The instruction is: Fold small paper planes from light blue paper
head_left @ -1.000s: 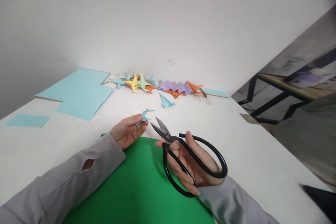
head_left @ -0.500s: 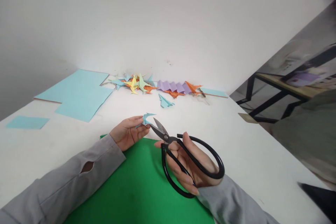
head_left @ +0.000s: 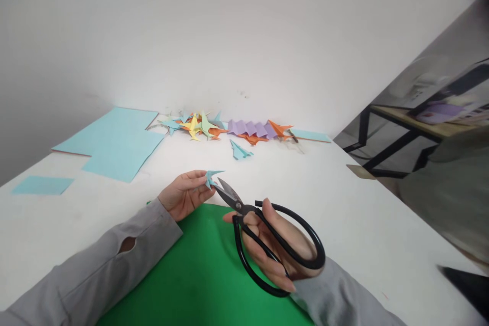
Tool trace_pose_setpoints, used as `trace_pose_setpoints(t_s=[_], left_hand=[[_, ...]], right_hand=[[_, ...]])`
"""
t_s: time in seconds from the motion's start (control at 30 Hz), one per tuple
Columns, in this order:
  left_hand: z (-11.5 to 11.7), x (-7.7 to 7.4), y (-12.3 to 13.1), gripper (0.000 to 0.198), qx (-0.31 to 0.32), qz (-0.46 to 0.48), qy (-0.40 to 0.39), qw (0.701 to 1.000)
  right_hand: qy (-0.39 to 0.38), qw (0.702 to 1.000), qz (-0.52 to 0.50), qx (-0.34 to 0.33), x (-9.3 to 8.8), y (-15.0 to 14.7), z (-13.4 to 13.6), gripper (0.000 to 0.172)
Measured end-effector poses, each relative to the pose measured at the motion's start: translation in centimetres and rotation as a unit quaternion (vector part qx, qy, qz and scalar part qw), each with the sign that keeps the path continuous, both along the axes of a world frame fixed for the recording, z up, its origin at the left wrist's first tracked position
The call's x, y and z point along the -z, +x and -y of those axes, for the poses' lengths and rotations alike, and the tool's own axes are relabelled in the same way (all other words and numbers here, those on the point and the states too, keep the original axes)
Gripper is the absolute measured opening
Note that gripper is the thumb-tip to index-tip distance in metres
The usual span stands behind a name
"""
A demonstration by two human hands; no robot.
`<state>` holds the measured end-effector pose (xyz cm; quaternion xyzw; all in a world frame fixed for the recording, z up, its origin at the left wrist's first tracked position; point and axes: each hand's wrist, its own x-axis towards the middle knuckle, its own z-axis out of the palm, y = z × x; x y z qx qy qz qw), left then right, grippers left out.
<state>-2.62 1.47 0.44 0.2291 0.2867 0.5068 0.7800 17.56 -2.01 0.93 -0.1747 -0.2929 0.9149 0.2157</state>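
Observation:
Between the thumb and fingers of my left hand (head_left: 187, 194) is a small light-blue folded paper piece (head_left: 211, 178) with pointed tips. My right hand (head_left: 277, 244) grips a pair of black-handled scissors (head_left: 237, 205), palm turned up and fingers around the handle loops. The blades are slightly parted and point at the folded paper. Their tips are at its lower right edge; whether they touch it I cannot tell. Beneath both hands lies a green sheet (head_left: 198, 270).
Light-blue paper sheets (head_left: 122, 153) and a small blue rectangle (head_left: 43, 185) lie left. Along the wall sit several folded paper stars (head_left: 194, 126), a purple pleated strip (head_left: 252, 128) and an orange folded piece (head_left: 279, 130). A blue paper plane (head_left: 240, 150) lies in front.
The scissor blades have closed partway, narrowing the gap between their tips. In my left hand the folded paper has tilted slightly. The whole view has shifted a little.

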Motion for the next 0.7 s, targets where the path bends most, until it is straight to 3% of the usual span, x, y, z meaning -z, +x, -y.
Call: trace_pose_setpoints(t_s=[0.2, 0.7], left_hand=[[-0.04, 0.23, -0.44, 0.01, 0.031, 0.013, 0.049, 0.998], [-0.02, 0.39, -0.97, 0.013, 0.032, -0.005, 0.101, 0.994]], right_hand=[[-0.005, 1.0, 0.0, -0.027, 0.31, -0.12, -0.05, 0.061], [0.0, 1.0, 0.016, 0.005, 0.8, -0.72, 0.69, 0.066]])
